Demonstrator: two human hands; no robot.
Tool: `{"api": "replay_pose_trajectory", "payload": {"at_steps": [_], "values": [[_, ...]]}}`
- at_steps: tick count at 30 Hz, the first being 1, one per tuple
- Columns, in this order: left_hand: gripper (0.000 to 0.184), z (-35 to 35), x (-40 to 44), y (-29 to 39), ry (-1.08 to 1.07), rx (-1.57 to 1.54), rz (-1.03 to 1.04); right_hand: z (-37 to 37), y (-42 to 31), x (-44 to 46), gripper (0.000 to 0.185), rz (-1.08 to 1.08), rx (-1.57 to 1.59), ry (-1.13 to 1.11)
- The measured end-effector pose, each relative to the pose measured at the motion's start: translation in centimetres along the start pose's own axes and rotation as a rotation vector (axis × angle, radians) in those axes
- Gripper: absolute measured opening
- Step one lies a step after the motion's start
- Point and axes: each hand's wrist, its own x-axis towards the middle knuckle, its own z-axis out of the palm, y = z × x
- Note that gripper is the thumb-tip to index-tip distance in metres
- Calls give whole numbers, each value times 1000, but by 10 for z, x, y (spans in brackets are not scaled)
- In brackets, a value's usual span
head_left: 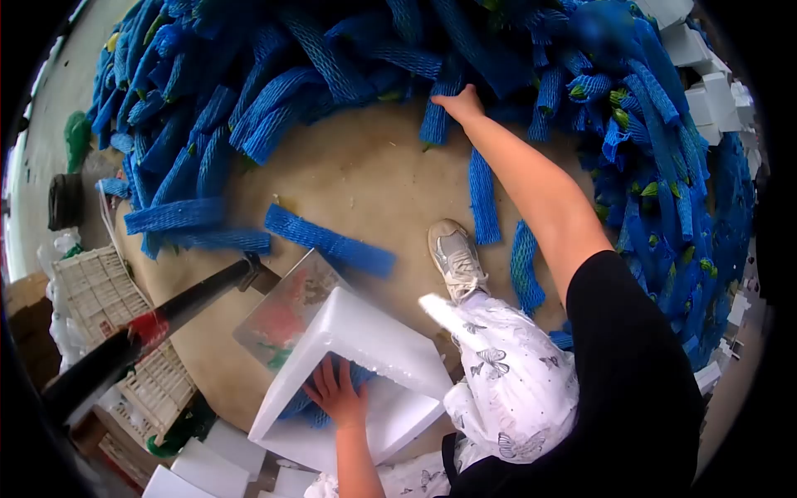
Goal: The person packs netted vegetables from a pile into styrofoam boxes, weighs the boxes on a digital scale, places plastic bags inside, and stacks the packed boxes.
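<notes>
My right hand reaches forward to the pile, thumb and fingers around a blue mesh-sleeved piece with a green tip at its lower end. Inside an open white foam box at the lower middle, my left hand lies with spread fingers against blue mesh-sleeved pieces. The box is tilted, its opening towards me. Many more blue mesh sleeves, some with green ends, form a heap across the top and right.
Loose blue sleeves lie on the tan floor. A black pole with red tape and a metal plate stand left of the box. White crates are further left, foam boxes at the upper right.
</notes>
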Motion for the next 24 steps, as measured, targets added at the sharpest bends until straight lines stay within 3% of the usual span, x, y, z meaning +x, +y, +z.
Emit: {"api": "replay_pose_trajectory", "payload": {"at_steps": [3,5,6,7,8,11,13,14,17,18,21,24], "values": [[55,6,-12,-9,-74,18,10,61,13,16,65,-10,178,294],[55,-2,-21,-9,-141,-22,25,55,40,-18,57,-142,129,218],[57,-1,-24,-10,-117,18,34,24,53,-61,55,-66,151,-93],[59,8,-18,-10,-61,58,37,-11,63,-106,59,-174,104,-234],[64,14,-19,-12,-33,66,35,-30,100,-126,54,-359,-99,-287],[65,14,-24,-11,-116,96,-36,-108,101,-126,44,-752,-185,-363],[66,16,-26,-15,-64,127,15,-140,91,-98,41,-717,-191,-486],[65,15,-21,-12,-8,105,39,-150,97,-81,42,-711,-303,-435],[64,12,-17,-9,-18,118,24,-149,118,-12,77,-1097,-904,-389],[64,12,-17,-6,-13,117,16,-146,111,-4,77,-1107,-905,-388],[61,6,-10,-5,-2,135,51,-117,98,16,116,-710,-1018,-670],[58,4,-3,-2,20,123,46,-112,97,-20,111,-736,-1030,-664]]}}
